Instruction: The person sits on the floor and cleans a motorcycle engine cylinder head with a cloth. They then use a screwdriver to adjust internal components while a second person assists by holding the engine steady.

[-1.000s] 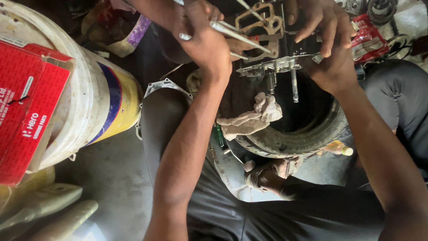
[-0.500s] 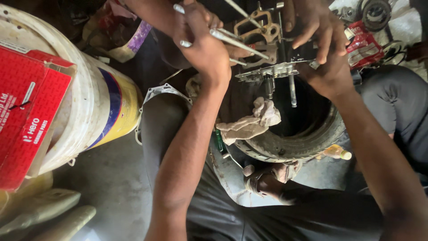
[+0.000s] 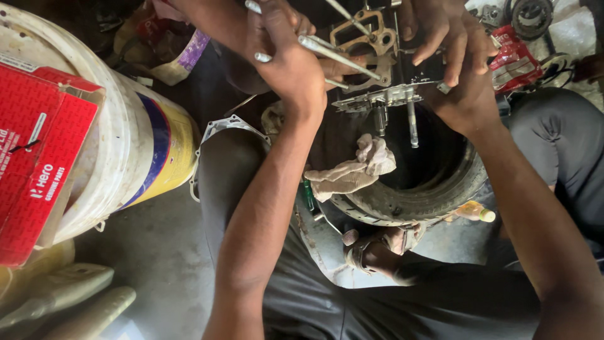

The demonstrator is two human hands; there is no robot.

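Observation:
My left hand (image 3: 286, 60) is closed around several long metal bolts (image 3: 340, 53) that stick out to the right. My right hand (image 3: 456, 69) grips the right end of a flat metal engine part (image 3: 384, 97), held level over a black rubber tyre (image 3: 434, 189). Two studs hang down from that part. A brown gasket (image 3: 365, 38) shows just behind the bolts. A dirty rag (image 3: 355, 170) lies on the tyre's near-left rim.
A white, blue and yellow bucket (image 3: 135, 157) stands at left with a red cardboard box (image 3: 38, 151) against it. A red packet (image 3: 513, 63) and metal rings (image 3: 531, 16) lie at top right. My sandalled foot (image 3: 371, 249) rests below the tyre. A small bottle (image 3: 475, 213) lies by it.
Both hands and the metal part have shifted slightly upward in view. My left hand's bolts have come closer to the part. The rag and tyre stay put.

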